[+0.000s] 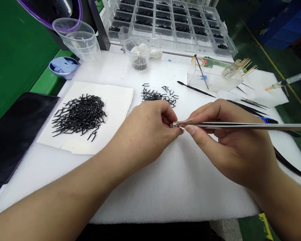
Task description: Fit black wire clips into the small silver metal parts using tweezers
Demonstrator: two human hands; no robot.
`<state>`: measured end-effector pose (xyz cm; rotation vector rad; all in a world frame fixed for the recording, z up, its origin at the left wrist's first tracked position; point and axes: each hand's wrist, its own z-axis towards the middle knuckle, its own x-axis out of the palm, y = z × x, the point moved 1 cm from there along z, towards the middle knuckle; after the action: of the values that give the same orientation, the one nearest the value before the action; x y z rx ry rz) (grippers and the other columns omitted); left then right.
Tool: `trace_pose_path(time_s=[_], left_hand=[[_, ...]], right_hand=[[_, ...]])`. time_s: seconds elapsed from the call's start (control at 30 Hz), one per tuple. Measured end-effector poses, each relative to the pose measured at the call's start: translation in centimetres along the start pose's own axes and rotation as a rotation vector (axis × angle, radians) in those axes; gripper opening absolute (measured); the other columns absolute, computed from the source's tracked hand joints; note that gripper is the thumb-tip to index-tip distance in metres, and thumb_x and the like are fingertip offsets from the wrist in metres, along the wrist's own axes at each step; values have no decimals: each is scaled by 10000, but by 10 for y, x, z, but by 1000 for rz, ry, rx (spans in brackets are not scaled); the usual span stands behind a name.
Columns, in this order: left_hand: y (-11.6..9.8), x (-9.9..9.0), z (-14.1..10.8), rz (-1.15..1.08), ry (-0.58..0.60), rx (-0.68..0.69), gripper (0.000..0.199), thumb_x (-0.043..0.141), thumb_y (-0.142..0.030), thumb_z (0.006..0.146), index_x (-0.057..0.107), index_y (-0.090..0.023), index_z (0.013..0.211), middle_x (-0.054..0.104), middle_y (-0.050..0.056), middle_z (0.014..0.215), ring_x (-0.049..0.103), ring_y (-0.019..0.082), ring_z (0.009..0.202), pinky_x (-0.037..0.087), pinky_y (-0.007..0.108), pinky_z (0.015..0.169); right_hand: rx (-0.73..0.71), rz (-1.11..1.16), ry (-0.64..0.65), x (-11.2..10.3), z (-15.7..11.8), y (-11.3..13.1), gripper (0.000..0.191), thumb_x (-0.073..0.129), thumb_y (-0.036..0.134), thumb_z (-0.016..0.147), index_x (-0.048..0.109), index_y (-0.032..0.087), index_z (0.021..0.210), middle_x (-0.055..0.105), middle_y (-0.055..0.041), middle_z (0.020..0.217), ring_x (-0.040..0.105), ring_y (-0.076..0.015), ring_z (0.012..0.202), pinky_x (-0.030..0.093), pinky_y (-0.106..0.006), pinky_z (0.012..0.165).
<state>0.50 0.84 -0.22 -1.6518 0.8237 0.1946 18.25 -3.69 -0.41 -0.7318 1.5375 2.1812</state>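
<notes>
My left hand [142, 129] pinches a shiny piece [175, 124], likely steadying it for the tweezers [240, 126] my right hand [237, 147] grips; black prongs [153, 96] lie just beyond my left

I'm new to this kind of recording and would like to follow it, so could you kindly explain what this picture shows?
There is no machine here, just a person's two bare hands, seen by a camera worn on the head that looks forward and down. The right hand holds metal tweezers. Their tips are at a tiny shiny piece by the left hand's fingertips; the exact grip there is too small to tell. On the white work surface, a large heap of black forked pieces lies on a pale sheet, with a smaller heap beyond the left hand. Farther back is a clear divided tray holding dark pieces.
</notes>
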Motion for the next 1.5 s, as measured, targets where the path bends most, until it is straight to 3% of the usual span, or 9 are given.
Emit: trace_pose_path(time_s=[0.2,0.43,0.7,1.5], left_hand=[[5,5,1,-80,-40,-5,61,743,-274,724,720,-243,771,768,-31,717,723,193,658,486,315,560],[16,1,7,-296,96,-47,80,742,-275,728,761,-289,805,787,-34,776,756,234,783,551,338,653],[18,0,8,-322,138,-67,114,758,-314,732,778,-314,844,797,-28,835,757,257,836,583,391,760],[13,-5,5,-238,172,-76,116,754,-342,746,778,-291,847,783,-38,775,725,200,747,497,285,591]], right_hand=[[38,-113,-5,0,2,1,77,701,226,883,628,231,857,752,-26,898,729,-225,815,586,-347,637],[52,-63,-26,1,3,0,82,709,235,881,632,225,857,750,-23,893,716,-213,796,574,-345,616],[49,-58,-37,-1,3,1,84,721,245,877,643,230,850,748,-17,877,708,-206,782,566,-343,612],[72,4,-65,-1,3,1,113,727,220,878,634,230,815,749,-19,900,725,-190,812,592,-313,654]])
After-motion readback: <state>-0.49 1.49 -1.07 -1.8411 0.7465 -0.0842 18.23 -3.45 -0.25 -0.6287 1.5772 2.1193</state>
